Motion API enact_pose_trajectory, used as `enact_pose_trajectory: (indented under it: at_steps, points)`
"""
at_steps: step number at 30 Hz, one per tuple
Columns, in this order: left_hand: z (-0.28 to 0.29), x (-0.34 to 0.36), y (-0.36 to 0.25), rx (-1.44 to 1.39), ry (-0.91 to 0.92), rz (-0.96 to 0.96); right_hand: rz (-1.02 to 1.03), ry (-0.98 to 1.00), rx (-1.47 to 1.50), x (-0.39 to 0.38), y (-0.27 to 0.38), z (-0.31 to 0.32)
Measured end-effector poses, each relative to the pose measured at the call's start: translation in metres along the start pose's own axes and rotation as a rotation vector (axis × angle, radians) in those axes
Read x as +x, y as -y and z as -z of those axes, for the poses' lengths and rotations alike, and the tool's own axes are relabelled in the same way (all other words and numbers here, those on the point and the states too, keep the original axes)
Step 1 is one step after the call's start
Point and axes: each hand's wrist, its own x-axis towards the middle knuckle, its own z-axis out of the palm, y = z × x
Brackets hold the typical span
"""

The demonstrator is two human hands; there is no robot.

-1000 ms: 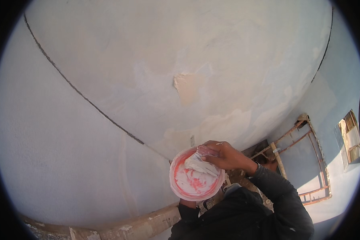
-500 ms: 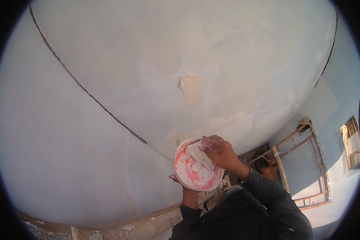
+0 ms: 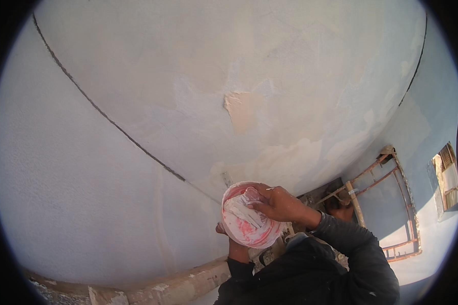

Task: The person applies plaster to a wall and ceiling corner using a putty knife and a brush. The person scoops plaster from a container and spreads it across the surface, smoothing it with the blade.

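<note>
A round bowl (image 3: 225, 201), white with red showing through its smeared inside, holds white putty (image 3: 250, 231). My left hand (image 3: 236, 248) supports the bowl from below; one digit shows at its left side, and the rest is hidden behind it. My right hand (image 3: 279, 203) is closed over the bowl's upper right rim, with its fingertips inside. It grips a flat scraper (image 3: 248, 211) coated in white putty, whose full outline is hard to make out. In front of both hands stands a pale wall (image 3: 310, 76) with a rough beige filled patch (image 3: 243, 112).
A dark groove (image 3: 107, 117) runs down the left part of the wall. Along the lower left lies a worn, splattered ledge (image 3: 178, 287). To the right stands a rusty metal scaffold frame (image 3: 409, 203), beside a small window opening (image 3: 448, 175).
My right hand has lowered the scraper deeper into the bowl, and its fingers now reach inside. The bowl has tilted slightly and its inside looks more shaded.
</note>
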Motion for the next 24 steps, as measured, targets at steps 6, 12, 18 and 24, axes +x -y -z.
enact_pose_trajectory:
  at_steps: [6, 12, 18, 24]
  points:
    - [0.0, -0.017, 0.002, 0.03, -0.033, 0.004, 0.259, 0.116, -0.304, -0.003, 0.001, 0.004]
    - [0.0, -0.017, 0.002, 0.053, -0.042, 0.01, 0.579, 0.309, -0.496, 0.002, 0.02, 0.013]
    - [-0.003, -0.01, 0.0, 0.058, -0.044, -0.011, 0.599, 0.503, -0.328, 0.012, 0.02, 0.049]
    - [-0.009, 0.009, 0.0, 0.067, -0.15, -0.031, 0.209, -0.003, 0.318, 0.009, 0.004, 0.066]
